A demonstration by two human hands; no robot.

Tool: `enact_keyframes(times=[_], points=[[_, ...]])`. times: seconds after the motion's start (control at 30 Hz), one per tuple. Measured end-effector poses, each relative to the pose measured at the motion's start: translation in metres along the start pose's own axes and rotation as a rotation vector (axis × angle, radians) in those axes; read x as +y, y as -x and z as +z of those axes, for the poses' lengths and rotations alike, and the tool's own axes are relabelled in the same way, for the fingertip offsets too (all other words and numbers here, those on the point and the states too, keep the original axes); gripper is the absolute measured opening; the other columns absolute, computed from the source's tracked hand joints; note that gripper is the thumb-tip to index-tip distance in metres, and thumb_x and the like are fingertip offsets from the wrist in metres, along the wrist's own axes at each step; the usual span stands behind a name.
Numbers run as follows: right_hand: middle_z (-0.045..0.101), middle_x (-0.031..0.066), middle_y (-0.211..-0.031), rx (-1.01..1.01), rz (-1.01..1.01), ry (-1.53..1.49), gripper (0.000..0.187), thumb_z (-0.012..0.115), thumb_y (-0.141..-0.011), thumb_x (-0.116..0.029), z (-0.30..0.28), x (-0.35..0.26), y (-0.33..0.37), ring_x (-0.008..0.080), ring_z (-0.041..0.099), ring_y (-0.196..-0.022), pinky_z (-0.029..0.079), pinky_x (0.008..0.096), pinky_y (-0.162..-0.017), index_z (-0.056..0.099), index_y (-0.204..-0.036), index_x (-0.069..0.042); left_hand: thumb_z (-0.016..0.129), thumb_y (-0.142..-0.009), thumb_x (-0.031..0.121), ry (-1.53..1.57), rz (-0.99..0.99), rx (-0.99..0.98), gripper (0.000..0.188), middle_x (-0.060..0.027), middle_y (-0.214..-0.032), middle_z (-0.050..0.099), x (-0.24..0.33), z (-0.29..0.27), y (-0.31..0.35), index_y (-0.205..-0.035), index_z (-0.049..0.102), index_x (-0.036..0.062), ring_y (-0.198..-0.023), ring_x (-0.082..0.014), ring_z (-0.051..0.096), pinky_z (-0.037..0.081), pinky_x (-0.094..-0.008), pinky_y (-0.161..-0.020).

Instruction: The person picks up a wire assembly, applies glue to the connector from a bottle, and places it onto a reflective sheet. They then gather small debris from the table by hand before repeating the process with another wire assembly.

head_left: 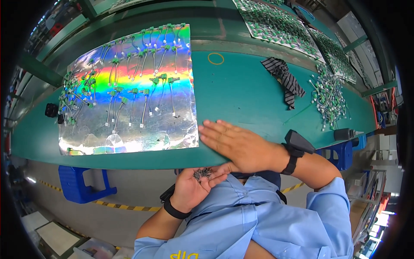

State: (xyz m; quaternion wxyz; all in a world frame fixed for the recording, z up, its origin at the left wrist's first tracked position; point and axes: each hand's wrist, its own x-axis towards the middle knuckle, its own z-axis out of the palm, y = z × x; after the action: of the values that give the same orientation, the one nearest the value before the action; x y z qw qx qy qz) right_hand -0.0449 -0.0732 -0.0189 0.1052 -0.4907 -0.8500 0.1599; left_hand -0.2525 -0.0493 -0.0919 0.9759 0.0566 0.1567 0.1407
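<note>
My left hand (194, 190) is cupped palm up just below the table's front edge. In its palm lies a little heap of small dark grey bits (202, 174), too fine to name. My right hand (239, 146) rests flat on the green tabletop, fingers stretched toward the left, its thumb side near the left hand's fingertips. Beside those fingers is the right edge of a shiny rainbow-reflecting sheet (172, 136). Several short wire leads with green connectors (144, 93) lie in rows across the sheet, and more are bunched at its left side.
A yellow rubber band (216, 58) and a striped dark cloth (282, 80) lie farther back. A pile of wire leads (330, 97) is at the right, near a dark bottle (343, 134). Boards packed with green parts (280, 28) stand behind. A blue stool (82, 183) is below left.
</note>
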Motion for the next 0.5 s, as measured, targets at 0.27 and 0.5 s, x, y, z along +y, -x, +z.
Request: enact_keyframes(times=[0.27, 0.5], points=[[0.033, 0.0177, -0.145, -0.125, -0.303, -0.308, 0.07, 0.058, -0.085, -0.038, -0.002, -0.02, 0.025, 0.0338, 0.027, -0.136, 0.023, 0.0446, -0.111, 0.033, -0.138, 0.001, 0.035, -0.096, 0.039, 0.352, 0.033, -0.242, 0.054, -0.0239, -0.127, 0.051, -0.005, -0.022, 0.0, -0.125, 0.047, -0.0047, -0.12, -0.0359, 0.049, 0.04, -0.042, -0.102], [0.031, 0.0191, -0.145, 0.266, 0.282, 0.113, 0.06, 0.052, -0.092, -0.033, -0.039, 0.1, -0.021, 0.0336, 0.027, -0.136, 0.024, 0.0414, -0.111, 0.032, -0.138, 0.001, 0.037, -0.095, 0.036, -0.055, -0.028, 0.045, 0.052, -0.0239, -0.128, 0.05, 0.0, 0.006, -0.002, -0.125, 0.048, -0.0046, -0.12, -0.0352, 0.049, 0.039, -0.0416, -0.102]])
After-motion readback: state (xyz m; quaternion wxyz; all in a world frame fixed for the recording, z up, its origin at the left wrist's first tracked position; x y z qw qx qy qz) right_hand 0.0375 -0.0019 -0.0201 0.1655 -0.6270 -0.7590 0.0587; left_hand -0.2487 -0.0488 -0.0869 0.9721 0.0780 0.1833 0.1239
